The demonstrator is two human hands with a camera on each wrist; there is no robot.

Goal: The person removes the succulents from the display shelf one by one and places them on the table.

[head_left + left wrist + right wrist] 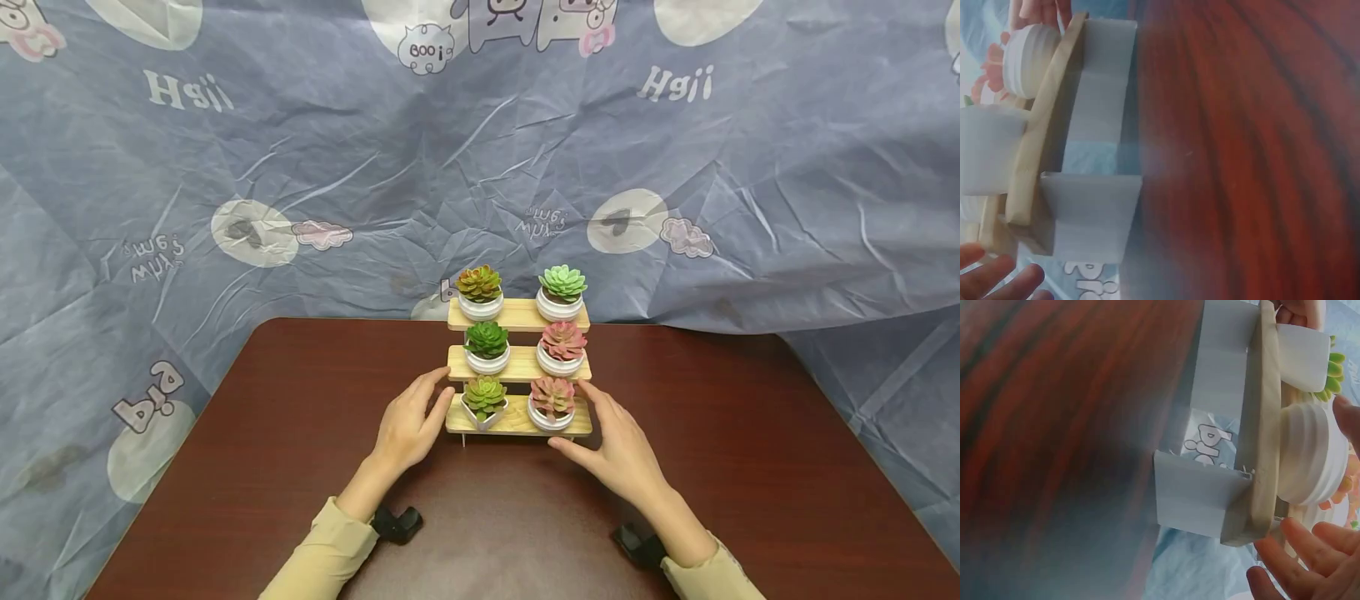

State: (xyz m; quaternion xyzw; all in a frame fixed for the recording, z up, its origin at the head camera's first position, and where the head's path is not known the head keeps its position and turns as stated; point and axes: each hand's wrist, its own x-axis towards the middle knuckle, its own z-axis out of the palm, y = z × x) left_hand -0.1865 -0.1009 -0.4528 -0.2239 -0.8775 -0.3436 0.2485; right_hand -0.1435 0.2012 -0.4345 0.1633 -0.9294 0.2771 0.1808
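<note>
The cloth (337, 133) hangs behind the surface (750, 467) and limits rearward travel; the gap directly behind the stand (517, 417) is hidden. The surface reaches well to the left, right and front, so sideways or forward movement has the most room before an edge. The stand is upright on the far half of the surface, near the middle, its three wooden tiers (520, 315) on thin white legs (1197, 494). The left hand (405, 425) is at its left end and the right hand (626, 446) at its right end; both are wide, fingers extended, gripping nothing. Fingertip contact with the wood cannot be confirmed. The step in hand appears to be positioning the stand: apply even pressure at both ends, keep the tiers level, and slide in small increments without tilting, as the pots (561, 367) probably rest loose, two per tier. Keep the right thumb, which lies close to the front right pot (551, 419), off its rim. Take hold by the wood only; the plants (562, 284) would likely shift if brushed.
</note>
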